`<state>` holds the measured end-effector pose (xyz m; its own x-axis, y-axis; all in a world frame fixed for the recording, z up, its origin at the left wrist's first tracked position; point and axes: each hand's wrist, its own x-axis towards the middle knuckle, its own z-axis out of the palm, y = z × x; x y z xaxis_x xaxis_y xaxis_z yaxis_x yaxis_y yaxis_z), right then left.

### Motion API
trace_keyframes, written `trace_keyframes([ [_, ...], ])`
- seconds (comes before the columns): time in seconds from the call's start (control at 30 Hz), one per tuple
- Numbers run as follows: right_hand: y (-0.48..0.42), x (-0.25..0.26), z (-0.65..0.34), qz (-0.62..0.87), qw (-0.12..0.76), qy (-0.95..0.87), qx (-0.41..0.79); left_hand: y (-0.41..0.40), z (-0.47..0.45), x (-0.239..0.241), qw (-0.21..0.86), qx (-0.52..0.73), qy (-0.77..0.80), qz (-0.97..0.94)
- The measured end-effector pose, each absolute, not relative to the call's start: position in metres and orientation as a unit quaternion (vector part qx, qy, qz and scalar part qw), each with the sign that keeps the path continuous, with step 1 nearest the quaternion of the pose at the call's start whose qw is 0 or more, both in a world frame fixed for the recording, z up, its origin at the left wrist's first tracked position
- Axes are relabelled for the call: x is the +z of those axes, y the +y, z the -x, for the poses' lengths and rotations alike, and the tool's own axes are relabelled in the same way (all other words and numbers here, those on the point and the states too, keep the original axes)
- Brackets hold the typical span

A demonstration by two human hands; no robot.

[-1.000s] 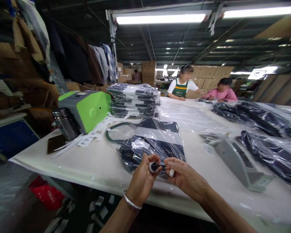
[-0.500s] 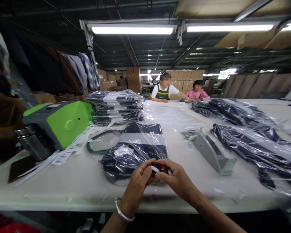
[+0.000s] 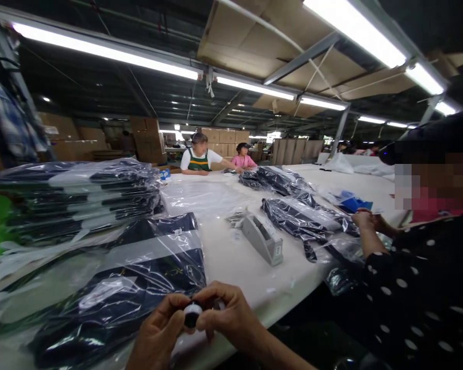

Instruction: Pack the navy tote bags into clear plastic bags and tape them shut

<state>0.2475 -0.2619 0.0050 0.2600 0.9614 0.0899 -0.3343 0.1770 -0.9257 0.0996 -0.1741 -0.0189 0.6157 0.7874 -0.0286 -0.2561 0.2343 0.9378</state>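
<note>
Between my fingertips is a small rounded object (image 3: 192,314), black with a white band; its exact kind cannot be made out. My left hand (image 3: 160,331) pinches it from the left, and my right hand (image 3: 231,314) grips its right side. Some pale material also shows at the right fingers. Just beyond and left of my hands, a dark garment in clear plastic (image 3: 154,277) lies flat on the white table (image 3: 231,272). It has a grey band and a white label under the wrap.
A grey tape dispenser (image 3: 262,239) stands mid-table. Stacked bagged garments (image 3: 81,195) rise at the left; more wrapped dark garments (image 3: 301,216) lie right. A co-worker in a dotted top (image 3: 420,277) stands close at right. Two people (image 3: 198,159) sit across the table.
The view has swung right, bringing the dotted-top co-worker into sight and the green machine mostly out. Both my hands keep hold of the small object, whose black-and-white side now shows more clearly.
</note>
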Motion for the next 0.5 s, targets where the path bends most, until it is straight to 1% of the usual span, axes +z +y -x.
trace_keyframes([
  [0.1,-0.268,0.007,-0.243,0.392,0.685,-0.34,0.512,-0.179,-0.106,-0.015,0.784,0.328,0.234,-0.472],
  [0.23,-0.273,0.011,-0.234,0.409,0.707,-0.32,0.481,-0.194,-0.113,0.004,0.786,0.319,0.243,-0.471],
  [0.37,-0.267,0.003,-0.229,0.417,0.744,-0.288,0.436,-0.201,-0.12,0.01,0.761,0.344,0.301,-0.46],
  [0.5,-0.255,-0.018,-0.226,0.442,0.747,-0.262,0.422,-0.187,-0.119,-0.008,0.695,0.338,0.376,-0.511],
])
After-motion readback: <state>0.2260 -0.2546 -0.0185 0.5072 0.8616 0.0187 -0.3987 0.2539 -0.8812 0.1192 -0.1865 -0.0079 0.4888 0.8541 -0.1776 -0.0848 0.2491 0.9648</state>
